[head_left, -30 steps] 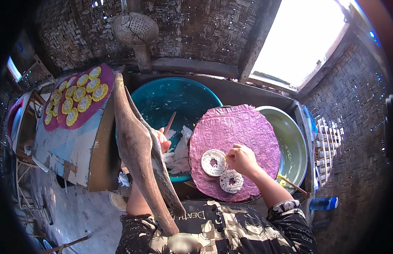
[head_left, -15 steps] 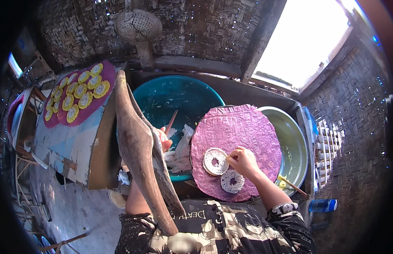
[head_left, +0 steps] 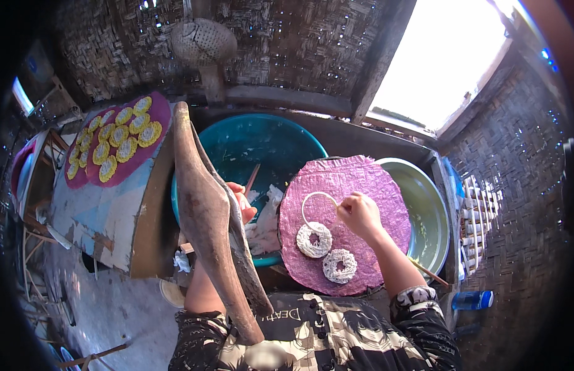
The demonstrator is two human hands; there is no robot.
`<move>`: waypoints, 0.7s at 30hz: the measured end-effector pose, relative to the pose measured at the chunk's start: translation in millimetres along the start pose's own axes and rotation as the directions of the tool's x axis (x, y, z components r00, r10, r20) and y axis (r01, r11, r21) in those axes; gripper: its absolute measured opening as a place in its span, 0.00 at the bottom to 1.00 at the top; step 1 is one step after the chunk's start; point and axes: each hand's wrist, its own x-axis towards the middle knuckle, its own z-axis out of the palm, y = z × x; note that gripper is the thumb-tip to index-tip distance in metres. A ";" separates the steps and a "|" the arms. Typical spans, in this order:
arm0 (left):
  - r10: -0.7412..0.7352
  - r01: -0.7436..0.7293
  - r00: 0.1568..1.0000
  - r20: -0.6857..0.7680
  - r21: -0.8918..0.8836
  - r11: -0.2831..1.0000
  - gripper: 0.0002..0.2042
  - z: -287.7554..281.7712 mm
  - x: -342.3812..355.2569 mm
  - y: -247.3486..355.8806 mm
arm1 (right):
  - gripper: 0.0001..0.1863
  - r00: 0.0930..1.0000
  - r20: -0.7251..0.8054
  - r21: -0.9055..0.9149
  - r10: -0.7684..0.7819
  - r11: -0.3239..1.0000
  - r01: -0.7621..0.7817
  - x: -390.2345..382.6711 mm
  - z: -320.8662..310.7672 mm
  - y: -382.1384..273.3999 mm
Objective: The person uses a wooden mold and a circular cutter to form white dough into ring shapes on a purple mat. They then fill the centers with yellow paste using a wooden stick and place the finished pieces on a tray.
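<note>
white ring (head_left: pixel 321 193) tilts over pink mat (head_left: pixel 339 176) amid woven walls (head_left: pixel 299 46).

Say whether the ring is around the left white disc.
Not around: the right hand holds the ring, its arc mostly beyond the disc.

Pale ring (head_left: pixel 318 193) raised from around left white disc (head_left: pixel 305 241), right fingers (head_left: pixel 349 204) lifted

Daylight enters through the window opening (head_left: pixel 435 62), overexposed to plain white. The woven wall (head_left: pixel 281 49) is dim, pierced by pinpoints of light. The pink round board (head_left: pixel 355 176) is well lit; the pale hoop (head_left: pixel 320 193) above it reads clearly. Shade fills the far side of the teal basin (head_left: pixel 262 139). Fisheye distortion bends outlines toward blackened corners.
</note>
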 end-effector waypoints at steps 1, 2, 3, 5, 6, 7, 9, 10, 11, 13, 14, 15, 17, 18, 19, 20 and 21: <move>-0.023 0.023 1.000 -0.004 0.160 0.987 0.18 2.7 2.1 1.8 | 0.08 1.000 -0.029 -0.023 0.009 1.000 -0.010 8.9 2.9 0.6; -0.033 0.034 0.999 -0.005 0.194 0.980 0.18 6.1 4.2 4.1 | 0.08 0.998 -0.069 -0.034 0.000 0.999 -0.002 16.5 6.9 1.0; -0.057 0.058 0.998 -0.009 0.087 0.995 0.19 9.5 6.6 6.9 | 0.08 0.997 -0.072 -0.024 0.012 1.000 -0.014 22.9 11.6 1.7; -0.053 0.056 0.997 -0.059 0.044 0.997 0.20 18.4 8.5 13.0 | 0.08 0.998 -0.062 -0.087 0.030 0.996 -0.035 31.5 21.5 3.5; -0.033 0.041 0.996 -0.084 0.102 0.994 0.21 21.5 8.6 16.4 | 0.08 0.998 -0.065 -0.106 0.019 0.994 -0.026 34.1 26.3 4.2; -0.086 0.086 0.988 -0.127 -0.004 0.996 0.22 24.2 7.8 19.2 | 0.08 0.997 -0.074 -0.133 0.000 0.991 -0.010 34.7 30.1 4.9; -0.210 0.137 0.972 -0.108 -0.465 0.874 0.22 25.1 5.8 22.6 | 0.09 0.999 -0.044 -0.154 0.004 0.988 -0.011 34.1 33.3 5.3; -0.253 0.175 0.961 -0.110 -0.466 0.867 0.22 24.2 4.8 22.1 | 0.09 0.999 -0.051 -0.173 0.014 0.985 -0.023 33.0 31.7 5.2; -0.297 0.213 0.948 -0.113 -0.468 0.858 0.22 22.4 4.3 20.0 | 0.10 0.999 -0.048 -0.148 -0.007 0.989 -0.001 31.6 28.1 4.5; -0.337 0.249 0.941 -0.042 -0.589 0.769 0.22 17.6 6.1 10.9 | 0.12 1.000 -0.027 -0.117 0.006 0.993 -0.010 26.8 16.8 0.0; -0.325 0.249 0.944 -0.055 -0.527 0.813 0.20 19.4 5.8 2.7 | 0.13 0.999 -0.044 -0.109 -0.023 0.994 0.018 23.9 10.0 -3.8; -0.309 0.238 0.936 -0.169 -0.345 0.908 0.20 20.7 11.2 -7.8 | 0.15 1.000 -0.021 -0.109 -0.020 0.994 0.018 19.8 0.8 -6.7; -0.193 0.255 0.922 -0.337 0.151 0.955 0.22 26.3 21.1 -27.2 | 0.19 0.986 -0.051 0.115 -0.157 0.980 0.162 8.4 -15.2 -14.0; -0.005 0.118 0.965 -0.261 0.417 0.901 0.21 31.5 27.3 -36.2 | 0.25 0.961 -0.045 0.415 -0.272 0.870 0.266 1.3 -17.2 -20.7; 0.140 0.027 0.969 -0.203 0.651 0.759 0.20 38.1 34.0 -43.9 | 0.28 0.940 0.223 0.703 -0.260 0.710 0.030 -7.7 -20.4 -24.6; 0.212 -0.050 0.976 -0.050 0.898 0.438 0.19 44.1 38.9 -47.9 | 0.32 0.849 0.371 0.871 -0.376 0.458 -0.177 -16.0 -22.4 -27.6; 0.247 -0.133 0.966 0.078 0.967 0.217 0.17 50.8 44.0 -49.7 | 0.37 0.822 0.463 0.815 -0.330 0.523 -0.249 -20.8 -23.6 -28.9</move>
